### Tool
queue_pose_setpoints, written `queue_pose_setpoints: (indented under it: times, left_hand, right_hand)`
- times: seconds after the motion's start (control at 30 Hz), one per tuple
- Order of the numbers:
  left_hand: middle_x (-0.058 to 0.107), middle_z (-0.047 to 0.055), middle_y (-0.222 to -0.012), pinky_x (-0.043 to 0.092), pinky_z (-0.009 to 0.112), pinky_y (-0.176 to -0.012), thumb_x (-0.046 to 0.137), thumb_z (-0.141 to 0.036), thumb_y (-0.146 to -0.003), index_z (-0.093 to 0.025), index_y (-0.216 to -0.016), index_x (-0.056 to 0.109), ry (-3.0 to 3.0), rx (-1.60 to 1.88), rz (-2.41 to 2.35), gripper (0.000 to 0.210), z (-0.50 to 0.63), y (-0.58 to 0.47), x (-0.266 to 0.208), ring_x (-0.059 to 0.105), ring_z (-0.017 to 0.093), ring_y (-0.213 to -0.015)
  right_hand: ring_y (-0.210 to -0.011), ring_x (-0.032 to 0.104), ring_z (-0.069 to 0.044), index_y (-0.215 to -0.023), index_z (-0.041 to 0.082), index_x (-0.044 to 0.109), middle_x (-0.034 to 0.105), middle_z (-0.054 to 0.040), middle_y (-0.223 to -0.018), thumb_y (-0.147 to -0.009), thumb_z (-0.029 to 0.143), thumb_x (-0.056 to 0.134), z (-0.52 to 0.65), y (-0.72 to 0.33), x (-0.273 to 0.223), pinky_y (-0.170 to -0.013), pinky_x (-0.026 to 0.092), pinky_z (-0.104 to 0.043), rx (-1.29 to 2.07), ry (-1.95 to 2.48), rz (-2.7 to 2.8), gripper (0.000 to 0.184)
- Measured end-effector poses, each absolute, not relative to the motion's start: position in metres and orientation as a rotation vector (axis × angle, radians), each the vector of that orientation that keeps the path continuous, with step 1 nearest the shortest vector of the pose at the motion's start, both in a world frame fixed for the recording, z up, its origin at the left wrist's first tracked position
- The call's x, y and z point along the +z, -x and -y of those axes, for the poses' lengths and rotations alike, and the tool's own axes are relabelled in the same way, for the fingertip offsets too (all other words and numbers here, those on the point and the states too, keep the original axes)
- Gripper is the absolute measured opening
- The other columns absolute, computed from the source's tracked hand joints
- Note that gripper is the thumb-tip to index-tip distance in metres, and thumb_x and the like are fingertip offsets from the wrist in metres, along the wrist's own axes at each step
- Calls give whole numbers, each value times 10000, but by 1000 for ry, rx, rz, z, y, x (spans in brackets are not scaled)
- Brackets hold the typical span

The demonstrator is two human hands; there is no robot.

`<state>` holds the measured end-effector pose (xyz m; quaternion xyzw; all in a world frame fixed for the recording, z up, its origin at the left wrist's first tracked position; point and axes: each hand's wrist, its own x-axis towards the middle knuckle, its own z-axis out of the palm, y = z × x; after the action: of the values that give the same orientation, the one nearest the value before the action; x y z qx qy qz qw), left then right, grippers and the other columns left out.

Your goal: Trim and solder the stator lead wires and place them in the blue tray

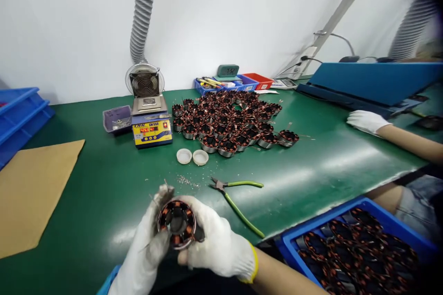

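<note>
Left hand (148, 240), right hand (212, 236): fingers (158, 248) grasping copper-wound ring (188, 229) (white cloth gloves (224, 254), smudged); green-handled cutters (220, 185) splayed.

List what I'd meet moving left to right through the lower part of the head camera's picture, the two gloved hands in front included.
Tan sheet → left hand → copper-wound ring → right hand → blue tray.

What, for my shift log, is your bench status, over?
Left hand, right hand: gripping copper-wound ring. Green-handled cutters open on table, untouched. Small clippings beyond hands.
</note>
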<state>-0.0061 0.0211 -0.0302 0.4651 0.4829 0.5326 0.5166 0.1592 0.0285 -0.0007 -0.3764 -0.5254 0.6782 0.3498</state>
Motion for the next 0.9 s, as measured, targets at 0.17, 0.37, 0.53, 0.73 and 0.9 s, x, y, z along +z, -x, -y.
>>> queue_pose_setpoints:
  times: [0.17,0.37,0.53,0.73,0.9]
  left_hand:
    - [724,56,-982,539,256,-830,662,-520,-802,-205,-918,715,-925,1348,-1094,340,-19,-14,5,666,211,-920]
    - [712,42,-853,540,250,-696,621,-473,-854,-184,-743,698,-1021,1469,-1083,319,-30,-8,20,652,180,-753]
    - [675,69,-986,555,330,-678,656,-646,-729,-209,-995,667,-999,1476,-1026,512,-40,14,21,646,234,-785]
    - [526,-14,-629,427,219,-547,708,-487,-729,-166,-661,577,-1219,939,-1361,353,-41,16,14,486,136,-603]
    - [429,-40,-569,369,219,-505,715,-465,-678,-176,-566,483,-1199,896,-1471,386,-36,7,10,390,114,-549]
  right_hand:
    - [-1047,610,-236,-1235,192,499,646,-48,-1113,-445,135,814,-26,-161,-2,-900,502,-330,1893,1062,1410,853]
    - [-948,630,-247,-1152,203,546,672,-19,-998,-401,136,831,-21,-169,-2,-858,505,-360,1802,1351,1588,806]
    - [-885,648,-208,-1031,214,548,672,-12,-965,-445,72,744,-20,-176,-2,-767,535,-310,1723,1139,1360,633]
    - [-838,662,-196,-1144,238,525,668,-17,-991,-482,93,755,-17,-185,-10,-744,543,-295,1647,1198,1460,716]
    - [-931,637,-221,-1128,249,557,638,-21,-1055,-470,179,813,-14,-189,-8,-840,526,-343,1417,1338,1641,710]
